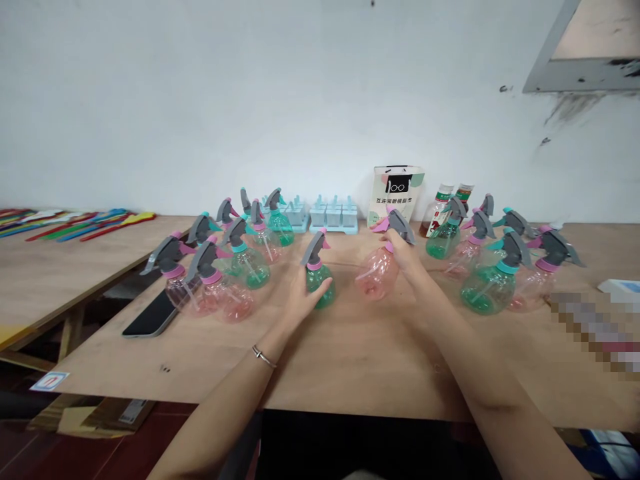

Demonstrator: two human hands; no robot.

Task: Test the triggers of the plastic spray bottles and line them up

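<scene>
My left hand is wrapped round the body of a green spray bottle with a grey and pink trigger head, near the middle of the table. To its right, my right hand grips a clear pink spray bottle by the neck, and that bottle leans with its base toward the left. My fingers partly hide its pink collar. More green and pink spray bottles stand in two groups, one on the left around a pink bottle, the other on the right around a green bottle.
A black phone lies beside the left group. Against the wall stand light-blue popsicle moulds, a paper bag and a labelled bottle. Colourful flat strips lie on the neighbouring table. At the right edge is a white box.
</scene>
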